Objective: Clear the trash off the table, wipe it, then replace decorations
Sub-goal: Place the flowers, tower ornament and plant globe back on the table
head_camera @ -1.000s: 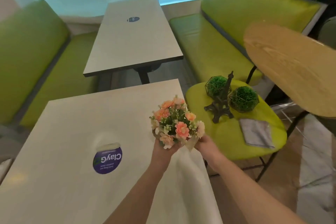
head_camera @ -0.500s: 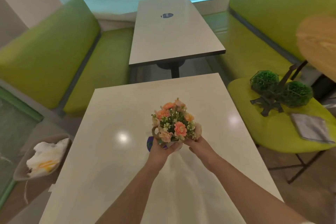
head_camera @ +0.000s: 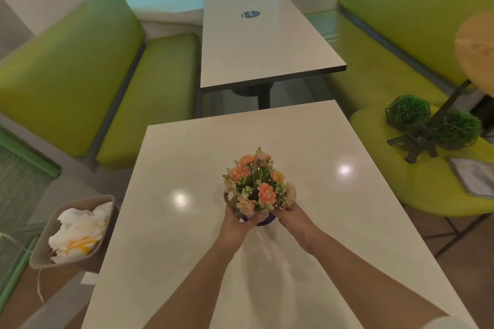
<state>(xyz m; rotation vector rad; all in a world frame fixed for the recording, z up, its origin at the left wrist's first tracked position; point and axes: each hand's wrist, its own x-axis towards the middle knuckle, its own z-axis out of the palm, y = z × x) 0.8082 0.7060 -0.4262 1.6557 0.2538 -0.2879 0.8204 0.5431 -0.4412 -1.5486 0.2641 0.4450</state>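
Cupping the little flower arrangement from both sides, the left hand and the right hand curl around its base, which is mostly hidden beneath the blooms. Both hands are closed on it low down, near the middle of the pale tabletop, right over a dark round sticker that just peeks out between them. Whether the base already touches the tabletop I cannot tell.

It looks like a light thing, easy to carry. The peach and cream blossoms and green sprigs seem soft and springy, probably artificial, so they would bend instead of bearing a grip. The base is the place to hold, as the hands do now; squeezing the top would crush or skew the spray. Being top-heavy in shape, it may tip if released off level.

Out to the person's left, a brown bin with crumpled white wrappers sits just beside the tabletop's edge. To the right, on a lime-green stool seat, wait two green moss balls in wire frames and a dark tower figurine, with a grey cloth lying near them. Those look harder and heavier, the tower best taken by its legs or body.
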